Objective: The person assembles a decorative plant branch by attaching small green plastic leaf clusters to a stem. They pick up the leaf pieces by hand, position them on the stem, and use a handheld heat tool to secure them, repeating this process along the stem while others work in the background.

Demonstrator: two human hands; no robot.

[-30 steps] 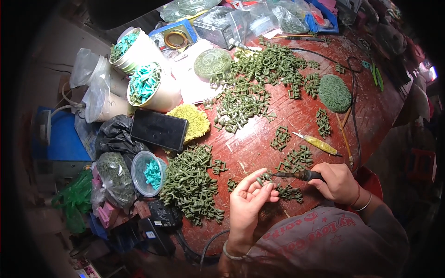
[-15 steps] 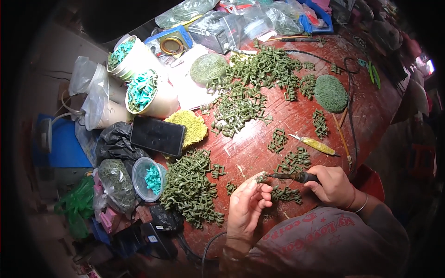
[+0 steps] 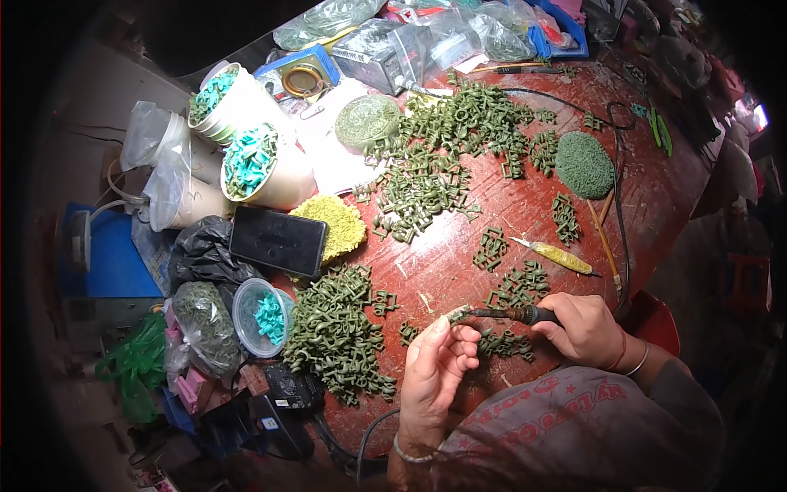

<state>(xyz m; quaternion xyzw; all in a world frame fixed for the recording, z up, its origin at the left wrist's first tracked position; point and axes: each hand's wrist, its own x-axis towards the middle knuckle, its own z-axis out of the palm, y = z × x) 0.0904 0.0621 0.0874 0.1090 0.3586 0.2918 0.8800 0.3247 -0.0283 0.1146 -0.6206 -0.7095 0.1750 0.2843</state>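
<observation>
My right hand (image 3: 586, 330) grips the dark handle of a soldering-iron-like pen tool (image 3: 512, 314), its thin shaft pointing left. The tip meets a small green piece (image 3: 460, 313) pinched between the thumb and fingertips of my left hand (image 3: 436, 367). That piece is partly hidden by the fingers, so its exact shape does not show. Small green ring-like pieces (image 3: 507, 344) lie just beyond and under my hands. Left of my left hand is a large heap of green pieces (image 3: 336, 332).
More green pieces (image 3: 467, 123) spread across the red table (image 3: 648, 221). A yellow-handled knife (image 3: 557, 256), a round green pad (image 3: 584, 166) and a cable (image 3: 620, 221) lie to the right. At left are a phone (image 3: 279, 240) on a yellow sponge (image 3: 334, 225), tubs (image 3: 279, 179) and a clear cup (image 3: 262, 318).
The tool and my right hand have shifted very slightly. My left hand has moved a little to the left, and a bracelet now shows at its wrist.
</observation>
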